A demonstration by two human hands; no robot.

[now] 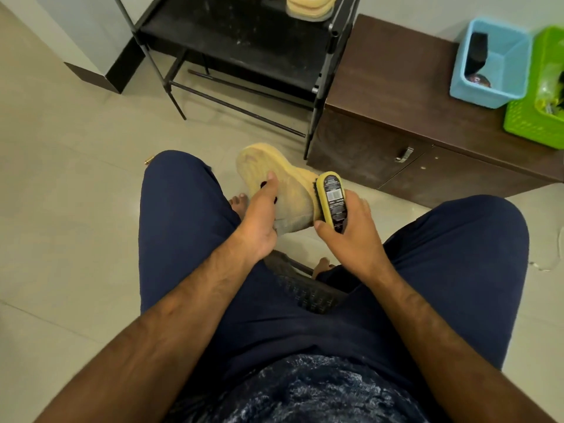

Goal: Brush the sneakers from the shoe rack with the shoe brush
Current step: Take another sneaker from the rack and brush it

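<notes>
A tan sneaker is held in the air between my knees, its pale sole turned up and to the left. My left hand grips it from the near side, thumb lying along the sole. My right hand holds a yellow shoe brush with a black label on its back. The brush's dark bristles press against the sneaker's right side. A second tan sneaker rests on an upper shelf of the black shoe rack at the back.
I sit on a dark plastic stool, bare feet on the tiled floor. A brown low cabinet stands right of the rack, bearing a blue basket and a green basket.
</notes>
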